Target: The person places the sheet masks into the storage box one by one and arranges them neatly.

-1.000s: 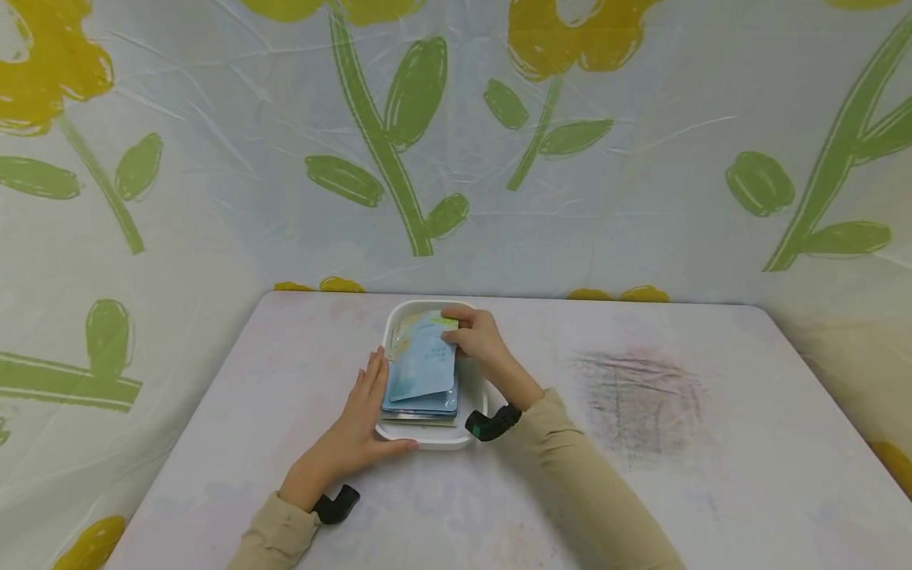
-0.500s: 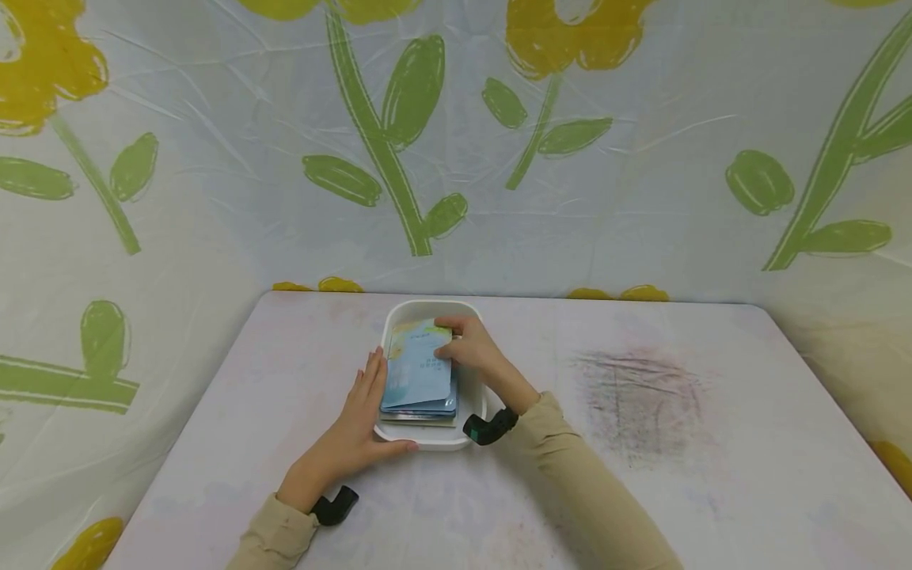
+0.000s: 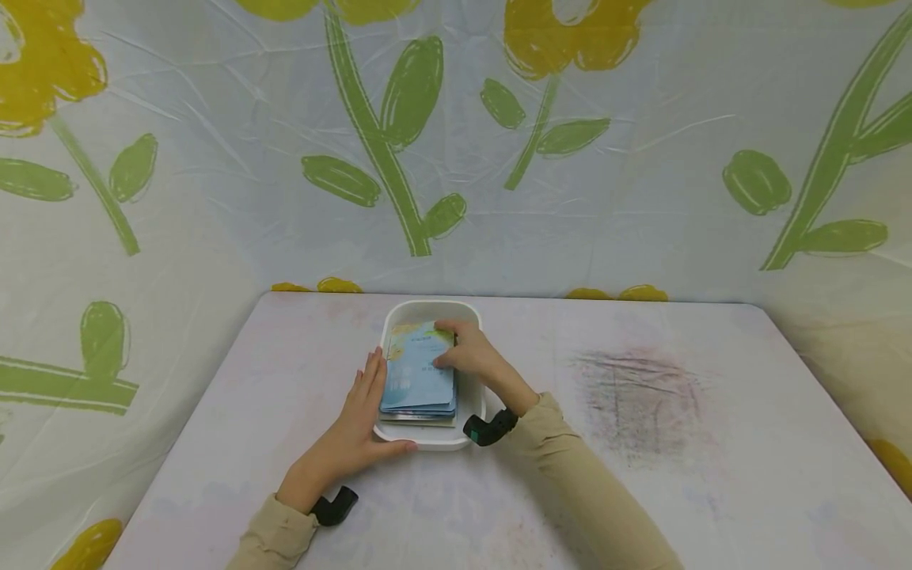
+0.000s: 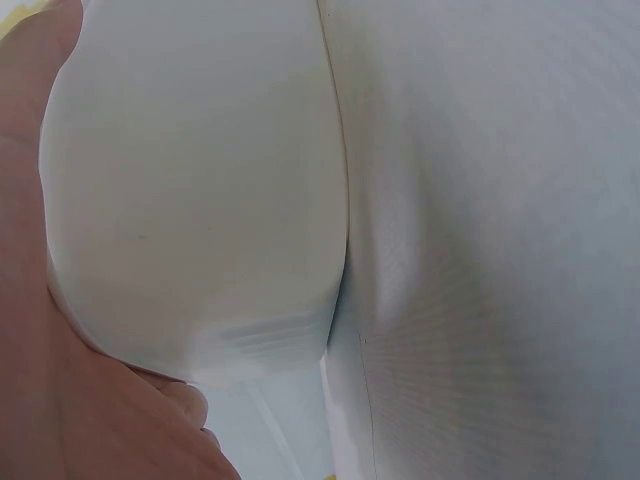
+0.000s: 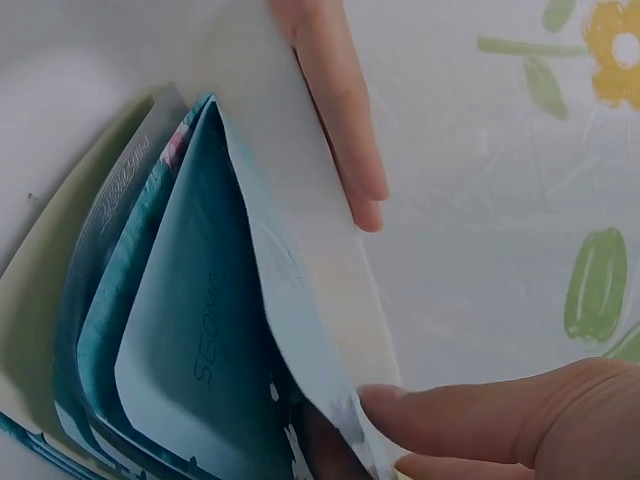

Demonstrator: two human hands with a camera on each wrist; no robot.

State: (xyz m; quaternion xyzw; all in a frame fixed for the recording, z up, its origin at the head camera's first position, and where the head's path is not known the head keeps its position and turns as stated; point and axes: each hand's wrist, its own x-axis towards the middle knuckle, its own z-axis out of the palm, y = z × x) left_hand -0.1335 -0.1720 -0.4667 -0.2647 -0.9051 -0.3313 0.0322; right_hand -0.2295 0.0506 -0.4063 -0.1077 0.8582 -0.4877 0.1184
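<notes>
A white tray (image 3: pixel 431 440) holds a stack of flat packets (image 3: pixel 420 417) with rounded corners, mostly blue. My right hand (image 3: pixel 473 348) pinches the right edge of the light-blue top packet (image 3: pixel 416 380), thumb on its upper face. In the right wrist view the thumb (image 5: pixel 450 415) lies on the top packet (image 5: pixel 290 290), a finger shows beneath it, and the packets below fan apart at their edges. My left hand (image 3: pixel 354 419) rests along the tray's left side with straight fingers, its thumb at the near edge. The left wrist view shows this hand (image 4: pixel 60 380) against the tray wall (image 4: pixel 200 190).
The tray stands on a pale table (image 3: pixel 285 348) near its back edge. A dark smudged patch (image 3: pixel 637 404) marks the tabletop to the right. A flower-printed cloth (image 3: pixel 570 222) hangs close behind and at both sides.
My right hand has moved slightly left and down, and the top packet has turned straighter and come down nearly level with the stack. My left hand stays at the tray.
</notes>
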